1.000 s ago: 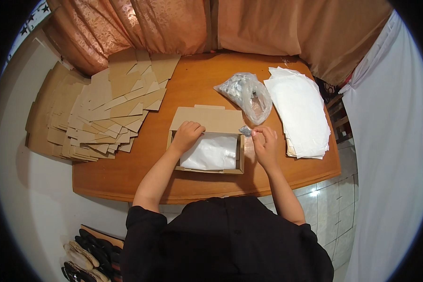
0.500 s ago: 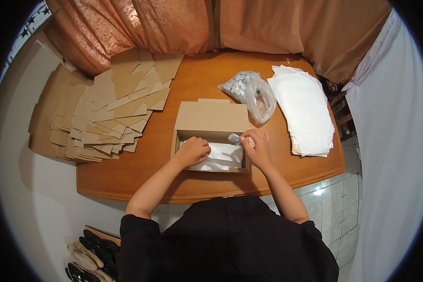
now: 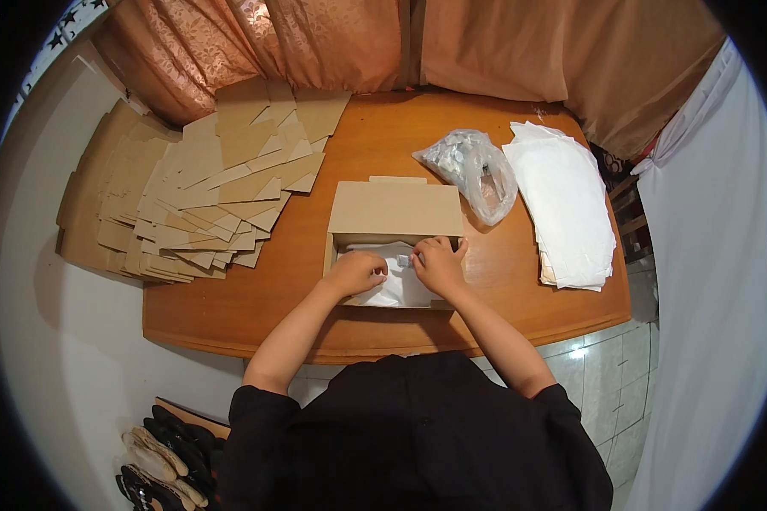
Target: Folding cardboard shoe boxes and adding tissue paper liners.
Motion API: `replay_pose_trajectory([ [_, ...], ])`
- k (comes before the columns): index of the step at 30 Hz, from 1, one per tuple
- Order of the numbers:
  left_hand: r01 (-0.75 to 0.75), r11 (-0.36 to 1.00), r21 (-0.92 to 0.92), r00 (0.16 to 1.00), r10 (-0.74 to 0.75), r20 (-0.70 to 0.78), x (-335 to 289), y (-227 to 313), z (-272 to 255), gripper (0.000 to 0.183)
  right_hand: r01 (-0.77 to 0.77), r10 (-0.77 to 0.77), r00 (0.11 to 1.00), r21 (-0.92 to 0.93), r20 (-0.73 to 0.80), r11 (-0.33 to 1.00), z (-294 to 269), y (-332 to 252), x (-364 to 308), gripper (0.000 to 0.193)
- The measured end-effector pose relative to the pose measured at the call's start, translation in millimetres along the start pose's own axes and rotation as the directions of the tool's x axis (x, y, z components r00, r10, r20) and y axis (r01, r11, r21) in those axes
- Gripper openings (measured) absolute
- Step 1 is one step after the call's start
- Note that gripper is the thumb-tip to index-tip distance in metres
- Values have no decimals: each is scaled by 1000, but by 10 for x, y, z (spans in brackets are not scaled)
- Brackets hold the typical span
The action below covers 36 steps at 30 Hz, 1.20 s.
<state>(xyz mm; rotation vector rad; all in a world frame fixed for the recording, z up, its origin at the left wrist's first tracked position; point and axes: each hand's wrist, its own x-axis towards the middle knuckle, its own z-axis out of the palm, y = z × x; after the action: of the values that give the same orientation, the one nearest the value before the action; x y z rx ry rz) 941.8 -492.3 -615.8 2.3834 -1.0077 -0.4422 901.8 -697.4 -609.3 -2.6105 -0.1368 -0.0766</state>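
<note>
Cardboard box [image 3: 394, 209] lies open on the bench [image 3: 383, 140]. Both hands, left [image 3: 355, 272] and right [image 3: 439, 265], curl onto the white packet [image 3: 392, 289], seating it; closing the lid appears next.

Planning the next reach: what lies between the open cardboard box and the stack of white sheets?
In the head view, between the open cardboard box and the stack of white sheets lies a clear plastic bag of small pieces.

Covering much of the white bag [image 3: 396, 285] inside the cardboard box [image 3: 394, 213], both hands [image 3: 398, 268] hiding fingertips and whatever is pinched there. Blurring into specks inside the clear plastic bag [image 3: 473, 170]: tiny contents, unidentifiable.
</note>
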Motion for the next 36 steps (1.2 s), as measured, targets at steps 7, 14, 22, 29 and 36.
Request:
replay_pose_trajectory([
  [7, -166, 954, 251, 870, 261, -418, 9, 46, -159, 37, 176, -168, 981, -70, 100, 982, 107, 47, -55, 9],
  [14, -138, 862, 487, 932, 279, -230, 29, -342, 136, 4, 74, -59, 977, -70, 206, 995, -2, 49, -89, 11],
  [22, -321, 747, 582, 904, 424, -46, -15, -305, 144, 9, -118, 93, 983, 160, 160, 980, -122, -200, 78, 13],
  [29, -351, 731, 586, 917, 395, 57, 24, -326, 159, 7, 84, -21, 988, -416, 154, 906, 191, -120, 2, 13],
  [36, -300, 779, 551, 941, 338, 35, 0, -340, 52, 7, -42, 17, 943, -68, -332, 997, -77, -98, 223, 44],
])
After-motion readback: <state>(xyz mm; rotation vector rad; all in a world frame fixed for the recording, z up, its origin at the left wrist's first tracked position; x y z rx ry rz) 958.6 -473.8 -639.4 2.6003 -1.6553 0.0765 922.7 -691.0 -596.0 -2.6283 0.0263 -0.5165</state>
